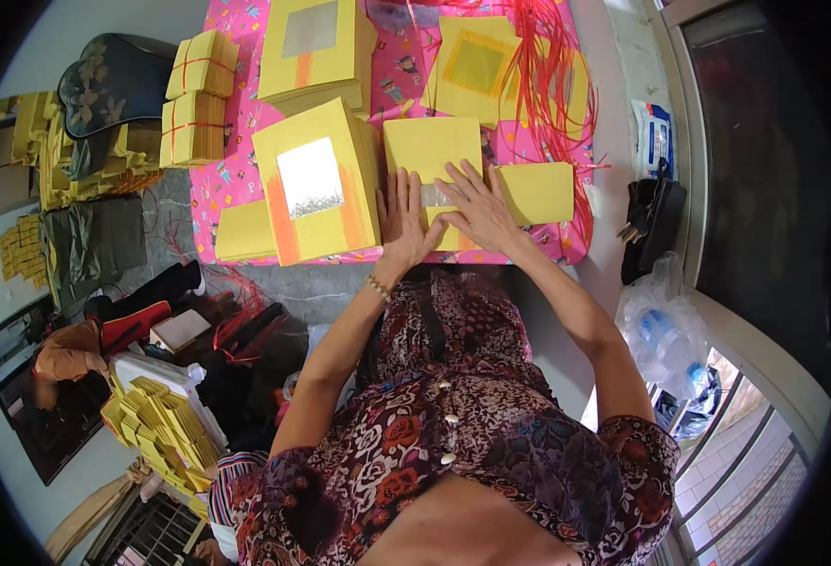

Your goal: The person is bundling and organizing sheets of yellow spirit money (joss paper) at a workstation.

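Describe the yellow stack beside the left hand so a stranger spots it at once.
Find the pink patterned tablecloth. At its near edge, just left of the left hand, sits the yellow stack. Its square shines bright white; the stack behind has a duller grey one.

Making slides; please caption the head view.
Left hand and right hand rest on yellow paper beside a stack on pink cloth.

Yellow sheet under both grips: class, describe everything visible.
The yellow sheet looks like card, its far part plain, its near part bearing a greyish patch and orange marking. It lies roughly flat on the pink cloth; the left grip and right grip rest on it, partly hiding the patch.
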{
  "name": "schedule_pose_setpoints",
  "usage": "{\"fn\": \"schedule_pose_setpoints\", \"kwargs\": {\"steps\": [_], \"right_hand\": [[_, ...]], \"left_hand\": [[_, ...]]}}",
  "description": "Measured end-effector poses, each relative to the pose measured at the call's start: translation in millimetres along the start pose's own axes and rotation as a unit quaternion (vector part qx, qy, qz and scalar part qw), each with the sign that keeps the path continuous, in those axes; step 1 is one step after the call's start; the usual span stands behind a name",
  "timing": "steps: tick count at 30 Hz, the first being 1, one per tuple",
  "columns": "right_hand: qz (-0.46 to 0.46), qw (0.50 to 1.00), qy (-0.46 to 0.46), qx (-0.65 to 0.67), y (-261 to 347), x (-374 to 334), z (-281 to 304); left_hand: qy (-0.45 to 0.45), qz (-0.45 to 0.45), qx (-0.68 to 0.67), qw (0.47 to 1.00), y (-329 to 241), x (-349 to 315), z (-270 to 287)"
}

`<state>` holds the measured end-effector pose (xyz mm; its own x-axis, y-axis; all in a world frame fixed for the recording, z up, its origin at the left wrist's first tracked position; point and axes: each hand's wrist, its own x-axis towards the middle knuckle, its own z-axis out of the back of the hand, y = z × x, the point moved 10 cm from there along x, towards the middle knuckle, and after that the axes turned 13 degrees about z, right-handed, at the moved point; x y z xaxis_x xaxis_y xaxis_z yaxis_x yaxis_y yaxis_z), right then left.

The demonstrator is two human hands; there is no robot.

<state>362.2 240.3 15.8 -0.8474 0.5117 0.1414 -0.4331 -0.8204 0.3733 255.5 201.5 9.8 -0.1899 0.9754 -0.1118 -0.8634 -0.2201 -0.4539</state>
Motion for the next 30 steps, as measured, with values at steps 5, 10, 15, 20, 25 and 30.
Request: {"fn": "schedule_pose_setpoints", "kwargs": {"steps": [5,10,15,20,25,30], "right_hand": [[-0.008,0.999,-0.047,-0.007,-23.8,12.1,19.8],[0.040,0.994,-0.094,-0.036,-26.7,26.8,38.1],[0.088,0.984,-0.149,-0.051,-27.5,22.7,36.4],[0.110,0.979,-0.159,-0.059,-25.8,20.1,41.8],[-0.043,0.976,-0.215,0.014,-32.9,2.7,70.6],[-0.263,0.878,-0.329,0.228,-68.2,-61.7,80.3]], "left_hand": [[-0.008,0.011,-0.021,1.000,-7.4,-1.3,11.7],[-0.041,0.111,-0.245,0.962,-2.6,-4.7,26.3],[0.049,0.371,-0.694,0.615,51.8,7.2,-50.3],[-0.006,0.361,-0.739,0.568,59.4,39.3,-42.5],[-0.024,0.352,-0.737,0.576,52.6,32.7,-30.8],[0.033,0.274,-0.747,0.605,-7.7,16.7,-6.2]]}}
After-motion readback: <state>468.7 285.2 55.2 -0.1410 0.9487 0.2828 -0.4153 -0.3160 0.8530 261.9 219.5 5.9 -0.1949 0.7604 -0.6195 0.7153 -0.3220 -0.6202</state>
